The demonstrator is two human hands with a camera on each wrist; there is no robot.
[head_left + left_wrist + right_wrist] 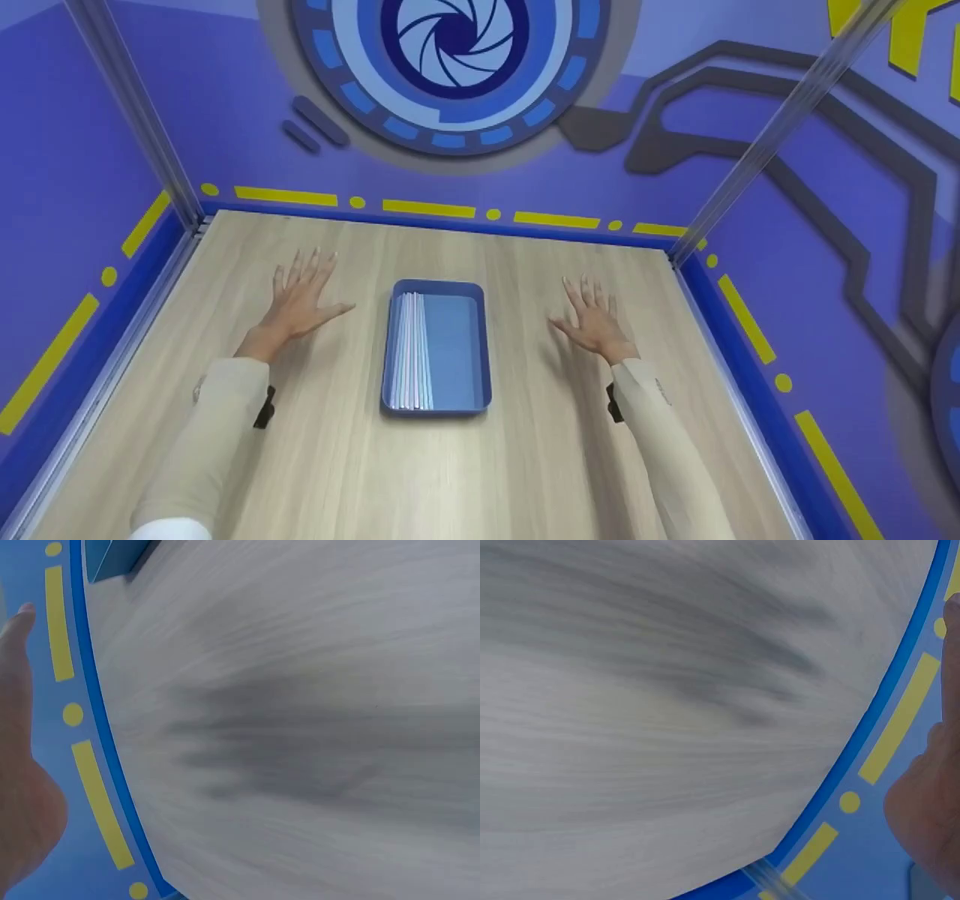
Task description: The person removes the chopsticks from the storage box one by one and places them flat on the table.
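Note:
Between the two hands in the head view lies a blue rectangular tray [456,352] with rounded corners. Along its left side, several thin pale sticks like straws [411,352] lie side by side, lengthwise. My left hand [300,300] hovers left of the tray, fingers spread and thumb pointing toward it, holding nothing. To the tray's right my right hand [594,319] is likewise spread and bare, its shadow falling on the table. In the left wrist view a tray corner [112,559] shows at the top, apart from the thumb [16,652].
The wood-grain table [435,480] is bordered by blue-purple panels [225,112] with yellow dashes at the back and sides. Metal posts [142,112] rise at the back corners. Dark bands [264,409] sit at both wrists, beside beige sleeves [202,442].

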